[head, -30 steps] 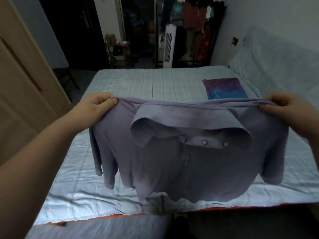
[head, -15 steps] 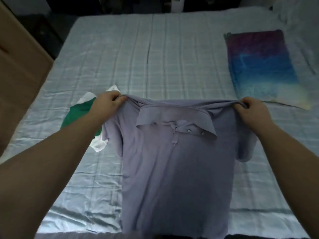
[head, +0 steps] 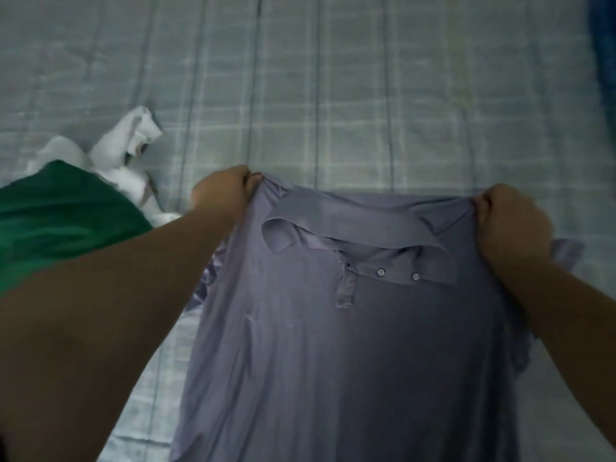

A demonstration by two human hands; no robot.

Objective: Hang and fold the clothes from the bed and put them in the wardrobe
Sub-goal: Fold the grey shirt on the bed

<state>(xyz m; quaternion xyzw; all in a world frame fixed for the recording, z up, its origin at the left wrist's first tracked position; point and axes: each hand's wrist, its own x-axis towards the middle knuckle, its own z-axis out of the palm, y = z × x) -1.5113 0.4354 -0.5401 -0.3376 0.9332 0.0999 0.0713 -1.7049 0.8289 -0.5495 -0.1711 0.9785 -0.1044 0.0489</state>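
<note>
So both hands are on the lavender polo shirt [head: 333,345] here; the left hand [head: 222,191] has its fingers curled tight around the fabric at one shoulder, and the right hand [head: 511,221] is bunching up the other shoulder the same way; the shirt is stretched between them, front side up, collar [head: 353,228] flopped open and two little buttons [head: 381,271] showing on the placket; its body runs down toward the bottom of the view over the checked bedsheet [head: 333,95], though I honestly can't tell if it's lying flat on it or hanging just above; one sleeve pokes out past the right wrist; off to the left there's a green garment [head: 60,208] lying on the bed with a crumpled white garment [head: 130,145] touching it on the far side; a sliver of something dark blue [head: 605,45] shows at the top right edge, too cut off to say what it is.
</note>
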